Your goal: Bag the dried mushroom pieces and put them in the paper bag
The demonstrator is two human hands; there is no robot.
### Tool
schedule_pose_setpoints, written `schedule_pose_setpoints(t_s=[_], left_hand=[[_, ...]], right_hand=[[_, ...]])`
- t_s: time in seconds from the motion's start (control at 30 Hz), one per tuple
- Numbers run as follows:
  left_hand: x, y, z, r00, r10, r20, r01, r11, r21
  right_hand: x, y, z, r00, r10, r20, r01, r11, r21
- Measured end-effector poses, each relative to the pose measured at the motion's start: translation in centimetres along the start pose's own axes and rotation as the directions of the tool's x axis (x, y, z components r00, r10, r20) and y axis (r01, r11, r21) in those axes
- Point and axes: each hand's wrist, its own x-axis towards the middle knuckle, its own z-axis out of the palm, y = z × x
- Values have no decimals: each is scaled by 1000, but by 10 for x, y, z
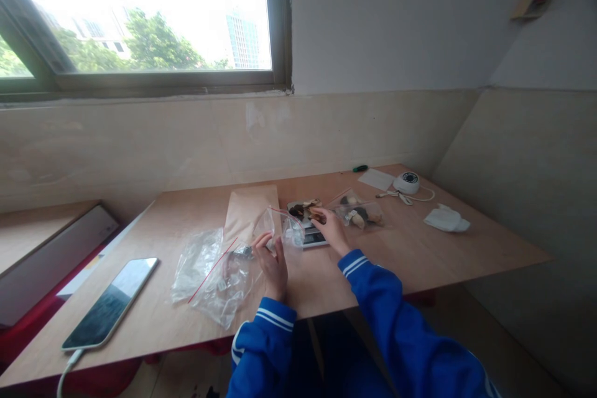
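Bagging step, mid-frame: left hand fingers pinch the open zip bag; right hand fingers seemingly closed on a dark piece over the scale. Next needs steady aim into the bag mouth.

A plain room, probably in a home or a small makeshift workroom, though little of it shows. A bare plywood table stands against a tiled lower wall under a window looking onto trees and tall buildings. A phone charges on the table.
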Motion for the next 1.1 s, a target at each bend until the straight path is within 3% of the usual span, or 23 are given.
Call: schedule_pose_setpoints(t_s=[0.1, 0.2, 0.33, 0.47, 0.67, 0.87, 0.93, 1.03, 1.1], left_hand=[[-1, -1, 0, 1000, -20, 13, 20, 1000, -23], [-2, -2, 0, 998, -23, 52, 25, 999, -46], [-3, -2, 1, 994, 28, 102, -19, 996, -89], [-4, -3, 1, 989, 108, 105, -93, 987, -132], [-3, -2, 3, 999, 46, 6, -46, 993, -109], [-3, 1, 3, 1000, 15, -27, -19, 992, -128], [-4, 0, 4, 999, 3, -33, -7, 991, -133], [-4, -1, 4, 998, -13, -54, 5, 989, -146], [-4, -2, 5, 997, -20, -71, 9, 988, -152]], right_hand=[[2, -12, -4, 996, 82, 20, -84, 984, 160], [3, -39, -13, 991, 112, 69, -130, 920, 370], [4, -84, -28, 961, 36, 276, -182, 831, 525], [2, -108, -31, 889, -36, 457, -210, 853, 478], [-4, -107, -15, 878, -105, 467, -94, 919, 383], [-10, -112, -20, 763, -200, 615, 29, 961, 276], [-8, -111, -23, 794, -208, 572, 81, 968, 239], [3, -97, -19, 936, -176, 307, 137, 980, 144], [13, -81, -11, 972, -170, 160, 171, 985, 11]])
